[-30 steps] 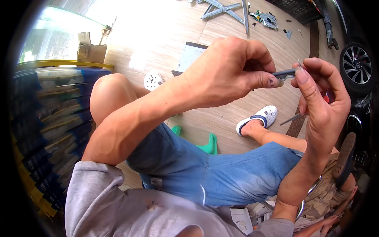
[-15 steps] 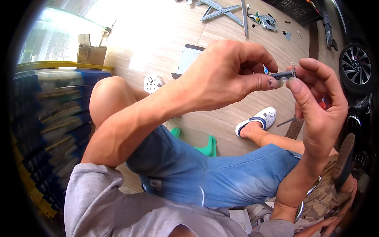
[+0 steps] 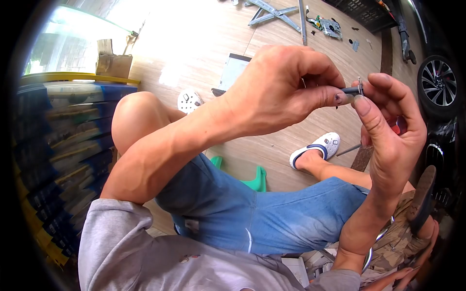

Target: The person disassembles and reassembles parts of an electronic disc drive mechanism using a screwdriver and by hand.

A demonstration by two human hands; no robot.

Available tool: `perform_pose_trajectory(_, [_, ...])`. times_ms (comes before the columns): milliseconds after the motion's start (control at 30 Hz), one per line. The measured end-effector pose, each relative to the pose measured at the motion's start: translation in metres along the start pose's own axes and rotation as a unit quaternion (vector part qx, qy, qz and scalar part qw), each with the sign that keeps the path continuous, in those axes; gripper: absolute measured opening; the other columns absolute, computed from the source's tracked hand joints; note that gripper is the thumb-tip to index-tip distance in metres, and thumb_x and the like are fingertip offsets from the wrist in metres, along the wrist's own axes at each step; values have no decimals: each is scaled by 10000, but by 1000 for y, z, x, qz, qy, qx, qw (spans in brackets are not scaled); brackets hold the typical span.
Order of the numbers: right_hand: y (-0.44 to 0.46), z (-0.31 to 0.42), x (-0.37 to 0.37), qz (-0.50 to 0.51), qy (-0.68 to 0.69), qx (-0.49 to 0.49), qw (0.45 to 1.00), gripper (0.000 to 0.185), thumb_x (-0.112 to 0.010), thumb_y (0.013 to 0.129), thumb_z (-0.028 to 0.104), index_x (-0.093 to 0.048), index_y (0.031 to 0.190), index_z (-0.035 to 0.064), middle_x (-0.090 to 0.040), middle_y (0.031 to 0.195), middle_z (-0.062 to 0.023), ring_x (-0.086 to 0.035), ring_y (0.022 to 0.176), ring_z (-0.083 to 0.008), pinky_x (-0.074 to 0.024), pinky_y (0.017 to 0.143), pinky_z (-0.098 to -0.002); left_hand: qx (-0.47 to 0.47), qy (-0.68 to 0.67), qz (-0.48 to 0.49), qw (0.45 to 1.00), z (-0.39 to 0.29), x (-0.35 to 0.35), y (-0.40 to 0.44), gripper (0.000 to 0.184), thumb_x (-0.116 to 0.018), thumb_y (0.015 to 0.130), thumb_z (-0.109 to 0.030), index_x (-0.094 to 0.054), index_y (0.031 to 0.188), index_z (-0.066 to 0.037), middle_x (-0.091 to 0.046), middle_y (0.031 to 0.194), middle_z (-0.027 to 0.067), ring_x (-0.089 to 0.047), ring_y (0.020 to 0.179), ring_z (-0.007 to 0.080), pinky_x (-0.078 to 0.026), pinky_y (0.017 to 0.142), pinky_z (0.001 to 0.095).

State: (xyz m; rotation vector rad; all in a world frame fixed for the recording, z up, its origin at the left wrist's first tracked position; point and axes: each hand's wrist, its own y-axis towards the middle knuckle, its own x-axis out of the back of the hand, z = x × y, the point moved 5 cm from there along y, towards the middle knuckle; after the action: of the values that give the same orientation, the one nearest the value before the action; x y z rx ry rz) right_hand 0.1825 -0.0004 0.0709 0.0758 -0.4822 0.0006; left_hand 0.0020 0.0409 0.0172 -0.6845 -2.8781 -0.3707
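Observation:
My left hand [image 3: 291,89] pinches a small dark rod-like part [image 3: 350,90] between thumb and fingers, hiding most of it. At its right end sits a thin upright metal piece [image 3: 360,87], which the thumb and fingers of my right hand [image 3: 391,119] hold. Tucked in my right palm is a red-handled tool [image 3: 400,126], apparently a screwdriver. Its thin dark shaft [image 3: 348,150] sticks out to the lower left below the hand. Both hands are raised above the floor, close together.
Metal scissor-type brackets [image 3: 274,15] and a small disassembled device [image 3: 331,27] lie on the tiled floor [image 3: 204,48]. A green plastic stool [image 3: 259,179] shows below my legs. Stacked blue packages [image 3: 73,145] stand left, a car wheel [image 3: 438,80] right. Another person's leg [image 3: 427,228] is at lower right.
My left fingertips have come slightly right along the dark part, covering more of it. The tool's shaft has shifted a little left. My right hand has barely moved.

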Motion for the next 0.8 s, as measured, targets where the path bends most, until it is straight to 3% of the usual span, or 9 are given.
perform_pose_trajectory(567, [2, -1, 0, -16, 8, -45, 999, 438, -755, 917, 50, -593, 1317, -26, -753, 1114, -144, -557, 632, -19, -383, 497, -165, 31, -60, -12, 998, 2, 2, 1, 184, -825, 872, -119, -754, 998, -6, -754, 879, 60, -707, 817, 110, -568, 740, 258])
perform_pose_trajectory(667, [3, -2, -2, -17, 3, -53, 998, 463, -758, 921, 69, -585, 1339, -28, -753, 1119, -141, -568, 644, -18, -381, 494, -162, -2, -63, -39, 997, 4, 3, 2, 175, -802, 838, -125, -763, 950, 3, -755, 810, 143, -741, 732, 210, -578, 675, 322])
perform_pose_trajectory(800, [3, -2, -3, -9, 8, -52, 999, 482, -759, 926, 90, -577, 1356, -28, -754, 1125, -140, -586, 671, -15, -382, 496, -157, -11, -65, -48, 997, 2, 4, 2, 167, -801, 826, -124, -766, 931, 2, -751, 803, 153, -743, 727, 232, -578, 676, 329])
